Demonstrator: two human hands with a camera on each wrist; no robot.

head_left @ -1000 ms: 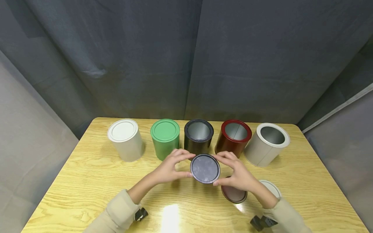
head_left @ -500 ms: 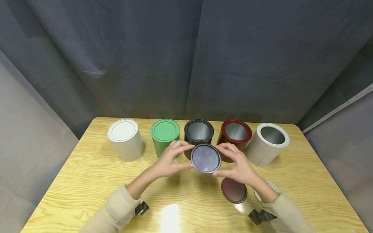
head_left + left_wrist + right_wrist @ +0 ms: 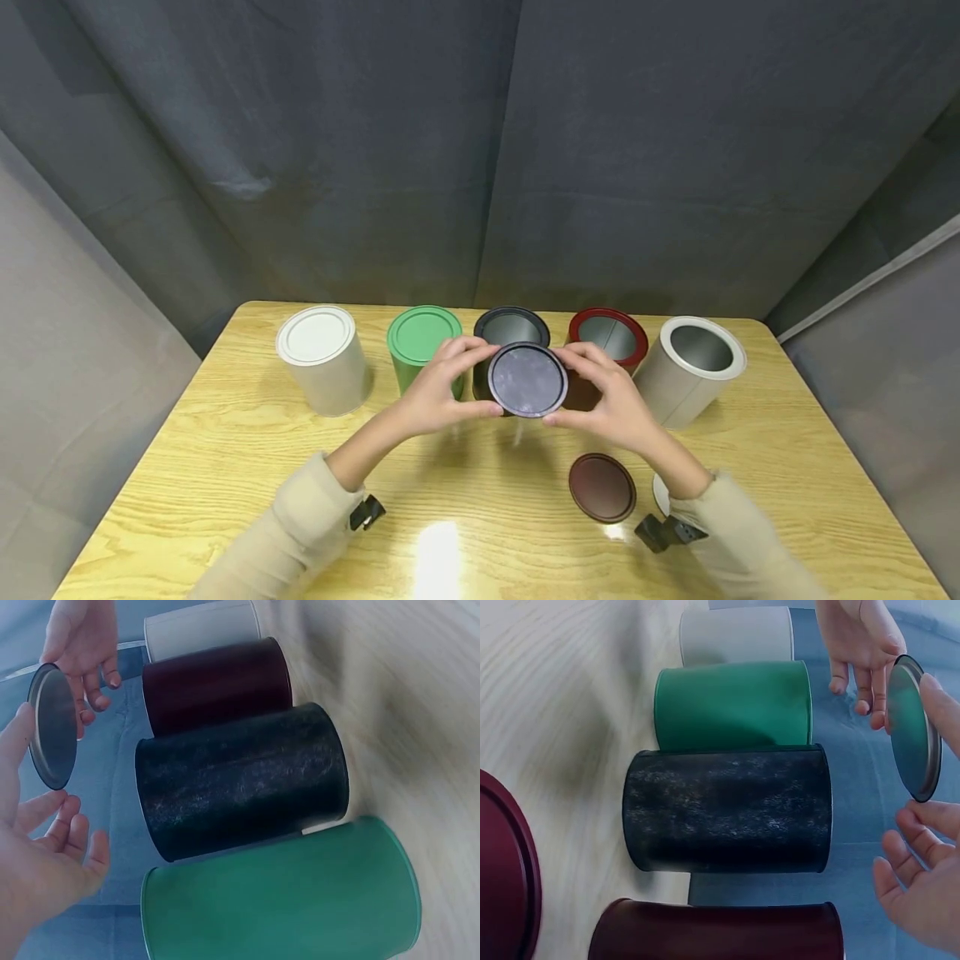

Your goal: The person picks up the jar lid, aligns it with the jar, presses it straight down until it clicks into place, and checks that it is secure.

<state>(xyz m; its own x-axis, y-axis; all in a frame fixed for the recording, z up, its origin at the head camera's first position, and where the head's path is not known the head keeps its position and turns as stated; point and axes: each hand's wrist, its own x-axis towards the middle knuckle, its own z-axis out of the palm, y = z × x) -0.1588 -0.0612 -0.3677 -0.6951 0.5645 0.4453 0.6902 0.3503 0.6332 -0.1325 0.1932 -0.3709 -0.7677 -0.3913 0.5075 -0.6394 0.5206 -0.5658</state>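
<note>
Black lid (image 3: 527, 380) farther forward — between hands (image 3: 432, 400) (image 3: 618, 408)

L hand (image 3: 49, 862) pinches dk lid (image 3: 58, 727), R hand (image 3: 88, 641) at its far side. Green can (image 3: 281, 896), blk can (image 3: 244, 780), dk-red can (image 3: 217, 686) & pale can (image 3: 202, 630) stand in row on bench (image 3: 427, 727), lid clear of 'em.

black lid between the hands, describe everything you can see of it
The black lid is round, with a raised rim around a flat, blotchy grey-looking face; its glossy underside looks like metal. The left hand and right hand hold it by opposite edges, roughly level, in the air, apart from the black can and higher than its top.
</note>
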